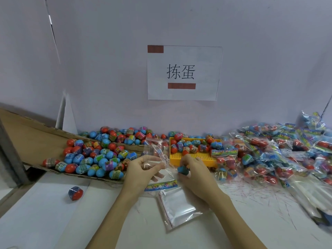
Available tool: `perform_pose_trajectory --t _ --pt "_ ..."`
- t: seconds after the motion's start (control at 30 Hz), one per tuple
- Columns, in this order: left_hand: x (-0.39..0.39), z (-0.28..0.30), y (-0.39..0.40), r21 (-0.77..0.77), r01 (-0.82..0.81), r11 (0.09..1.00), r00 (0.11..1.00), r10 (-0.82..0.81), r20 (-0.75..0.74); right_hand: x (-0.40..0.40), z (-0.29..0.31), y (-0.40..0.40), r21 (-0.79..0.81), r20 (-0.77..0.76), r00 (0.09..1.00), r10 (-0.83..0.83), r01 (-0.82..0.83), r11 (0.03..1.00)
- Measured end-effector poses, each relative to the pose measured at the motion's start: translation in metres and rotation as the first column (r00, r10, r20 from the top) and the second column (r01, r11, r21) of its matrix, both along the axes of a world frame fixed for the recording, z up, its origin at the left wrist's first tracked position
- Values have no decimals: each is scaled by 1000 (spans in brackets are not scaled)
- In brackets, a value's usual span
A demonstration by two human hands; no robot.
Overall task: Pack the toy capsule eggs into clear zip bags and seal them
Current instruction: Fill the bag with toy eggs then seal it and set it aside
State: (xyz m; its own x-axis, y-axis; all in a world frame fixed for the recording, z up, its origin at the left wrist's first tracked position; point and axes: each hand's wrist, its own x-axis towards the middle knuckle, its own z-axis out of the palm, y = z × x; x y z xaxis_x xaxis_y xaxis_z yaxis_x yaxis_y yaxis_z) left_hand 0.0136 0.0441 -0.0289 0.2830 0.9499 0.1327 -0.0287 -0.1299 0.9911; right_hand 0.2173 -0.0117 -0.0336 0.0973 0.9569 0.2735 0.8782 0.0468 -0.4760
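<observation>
Bagging is well under way, judging by the layout: a big heap of filled bags [280,150] sits at the right of the table, while loose capsule eggs [93,159] are piled on the cardboard sheet [30,139] at left and more sit in the yellow tray [195,156] just behind the hands, so plenty is left. Left hand [142,169] pinches a clear zip bag [158,153] between thumb and curled fingers, holding it up with the mouth toward the other hand; bag looks empty and unsealed, crinkly and see-through, hard to tell its exact edges. Right hand [195,171] has fingers curled round one egg [183,170], blue end showing, right beside the bag mouth, apparently about to go in. Eggs are two-tone, blue half and red half, with a printed band round the middle. One stray egg [75,193] lies alone on the white table [53,221] at left, well apart from the rest. Flat stack of spare empty bags [177,211] lies near the wrists, with a colourful printed strip [161,185] just above it. Paper sign [184,72] on the wall behind.
</observation>
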Motion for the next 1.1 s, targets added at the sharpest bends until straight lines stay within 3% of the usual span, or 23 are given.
perform_pose_trajectory --t 0.2,0.47,0.57,0.83,1.0,1.1 --pt "0 0 0 28 5 1000 1000 -5 -21 6 1 -1 -26 -106 993 -55 53 998" --pt "2 -2 1 40 30 999 999 -28 -43 12 12 -8 139 -399 915 -69 135 981" --pt "3 -1 0 57 51 997 997 -47 -68 10 22 -13 135 -534 845 -26 116 984" --pt "14 3 -16 277 40 960 958 41 -282 -18 45 -28 457 -728 642 240 194 868" --pt "17 5 -23 489 98 867 906 126 -403 -28 41 -30 539 -495 832 251 68 839" --pt "17 5 -24 563 74 823 899 189 -395 -31 38 -29 545 -440 856 273 12 839"
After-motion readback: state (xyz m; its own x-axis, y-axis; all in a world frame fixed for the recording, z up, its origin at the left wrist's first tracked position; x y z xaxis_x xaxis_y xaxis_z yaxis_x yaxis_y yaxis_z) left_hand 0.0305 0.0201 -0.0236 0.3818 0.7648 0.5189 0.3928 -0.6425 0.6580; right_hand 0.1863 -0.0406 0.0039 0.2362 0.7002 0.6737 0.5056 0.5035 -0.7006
